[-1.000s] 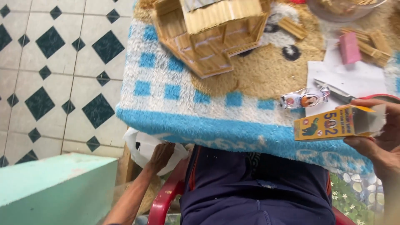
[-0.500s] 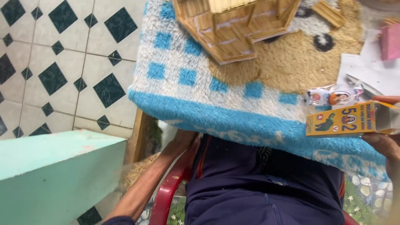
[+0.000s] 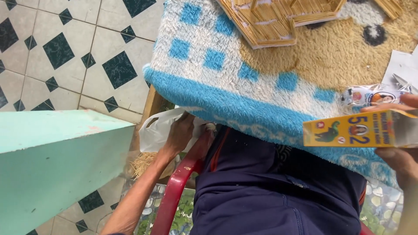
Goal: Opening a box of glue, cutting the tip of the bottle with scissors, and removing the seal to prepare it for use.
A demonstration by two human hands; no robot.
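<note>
My right hand (image 3: 398, 156) holds a small yellow carton (image 3: 355, 129) with its end flap open, just above the near edge of the blue and white towel (image 3: 226, 82) that covers the table. My left hand (image 3: 179, 134) reaches down beside the table's left corner and grips a white plastic bag (image 3: 157, 129) that hangs under the towel's edge. A model house of thin wooden sticks (image 3: 278, 17) stands on the towel at the top of the view.
A small printed sachet (image 3: 370, 95) and white paper (image 3: 402, 67) lie on the towel near the carton. A pale green block (image 3: 56, 165) sits at lower left. A red chair arm (image 3: 174, 196) runs under my left forearm. Black-and-white tiled floor (image 3: 74, 56) lies to the left.
The view has tilted down and left. My left hand, half hidden under the table edge half a second ago, now shows again gripping the white bag. The carton stays in my right hand.
</note>
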